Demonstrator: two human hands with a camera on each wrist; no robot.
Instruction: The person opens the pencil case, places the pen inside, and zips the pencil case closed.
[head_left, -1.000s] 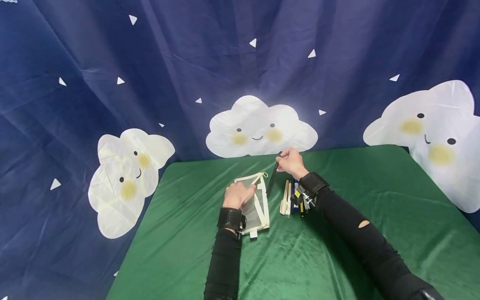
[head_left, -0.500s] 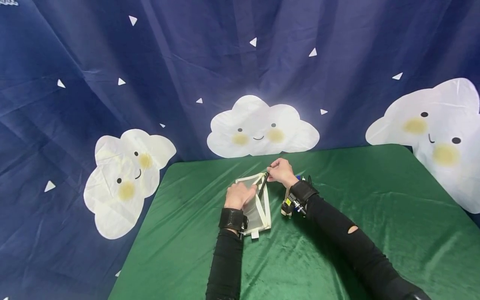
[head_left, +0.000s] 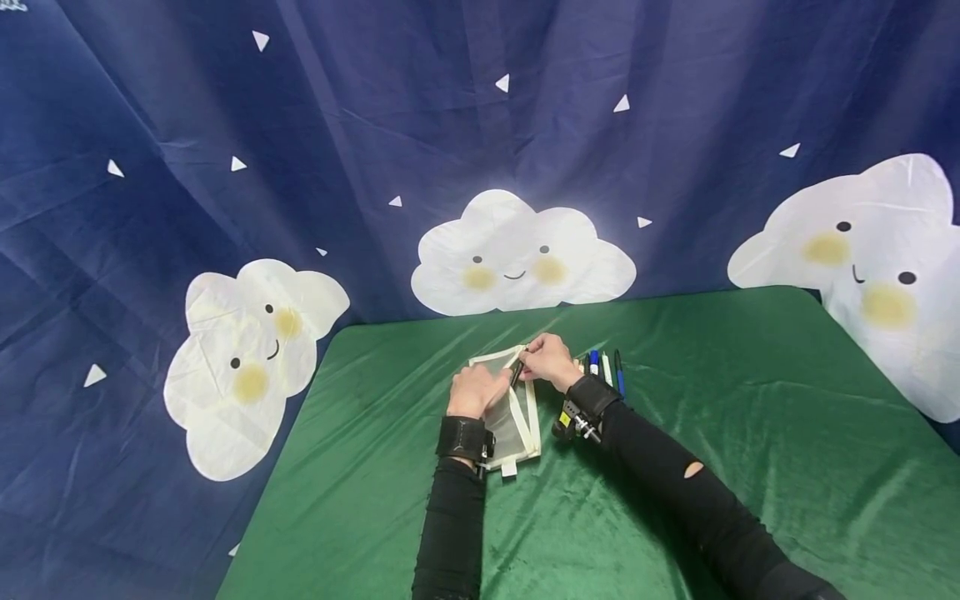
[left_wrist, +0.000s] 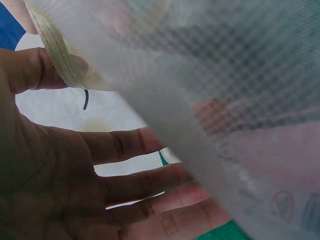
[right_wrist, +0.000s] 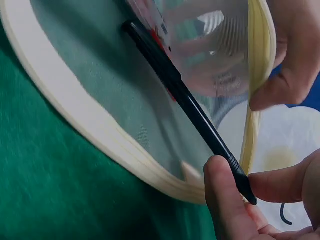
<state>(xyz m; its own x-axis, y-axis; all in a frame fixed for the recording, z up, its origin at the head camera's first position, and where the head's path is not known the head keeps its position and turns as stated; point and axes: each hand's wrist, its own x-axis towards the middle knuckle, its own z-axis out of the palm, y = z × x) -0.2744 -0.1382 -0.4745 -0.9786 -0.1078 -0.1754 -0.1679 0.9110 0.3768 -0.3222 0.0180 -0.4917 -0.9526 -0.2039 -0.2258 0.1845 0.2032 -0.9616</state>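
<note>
My left hand (head_left: pixel 474 392) holds open the cream-edged mesh pouch (head_left: pixel 512 437), its thumb on one zip edge and its fingers spread behind the mesh in the left wrist view. My right hand (head_left: pixel 550 362) pinches a black pen (right_wrist: pixel 185 95) near one end between thumb and fingers. The pen slants through the pouch's open mouth, its far end inside between the two zip edges. Something pink and red (right_wrist: pixel 154 36) shows by the pen's far end. A printed label (left_wrist: pixel 282 205) shows faintly in the left wrist view.
Right of the pouch lie several pens, among them a blue-capped pen (head_left: pixel 595 360), a white pen (head_left: pixel 607 369) and a dark pen (head_left: pixel 619 375), partly hidden by my right wrist. A green cloth (head_left: pixel 360 450) covers the table. Behind it hangs a blue cloud-print curtain (head_left: pixel 420 100).
My right hand has moved left and towards me with the black pen, from beside the pouch to its mouth, and the pen has gone in. My left hand has stayed on the pouch.
</note>
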